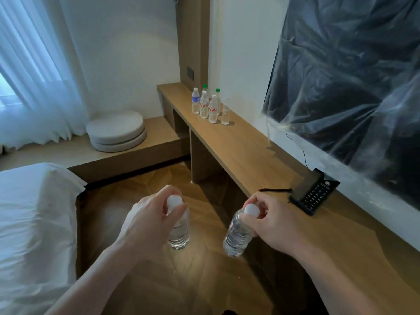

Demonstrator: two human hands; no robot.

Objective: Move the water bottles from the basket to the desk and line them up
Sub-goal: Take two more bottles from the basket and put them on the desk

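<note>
Both hands (145,221) (270,221) gripping bottles (179,230) (237,235) overhand

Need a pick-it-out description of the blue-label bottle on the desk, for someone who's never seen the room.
Find the long wooden desk along the right-hand wall and follow it to its far end, where a cluster of water bottles stands upright. The blue-label bottle is the leftmost one. It alone has a blue label with a white cap; its neighbours have red labels, green caps or no visible label.

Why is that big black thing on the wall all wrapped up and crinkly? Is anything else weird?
The dark screen on the wall is covered in loose, wrinkled plastic sheet, which looks odd. Also, the bottles on the desk stand in a bunch, not a neat line. Nothing looks spilled or broken.
</note>
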